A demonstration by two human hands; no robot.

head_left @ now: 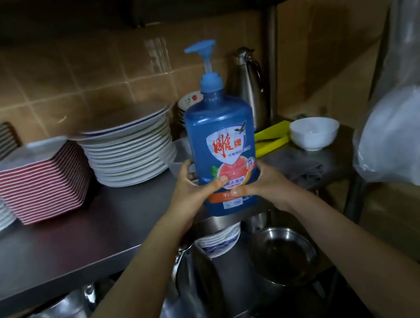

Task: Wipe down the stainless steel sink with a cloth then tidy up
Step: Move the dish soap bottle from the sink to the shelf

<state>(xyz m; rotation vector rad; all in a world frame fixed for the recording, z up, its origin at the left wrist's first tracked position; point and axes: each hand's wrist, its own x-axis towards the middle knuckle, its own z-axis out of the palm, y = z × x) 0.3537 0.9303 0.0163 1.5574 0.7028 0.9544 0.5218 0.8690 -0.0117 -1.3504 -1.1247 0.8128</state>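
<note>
Left hand [193, 186] and right hand [264, 181] both gripped the bottle [220, 136] low on its label, upright, just above the shelf [107, 228]. The smart play looked to be base-first, level, clear of the plates [129, 152].

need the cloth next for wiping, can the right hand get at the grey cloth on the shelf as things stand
Probably yes, once freed: the right hand grips the dish soap bottle, which the left hand also holds. The grey cloth lies uncovered on the steel shelf just beyond it.
</note>
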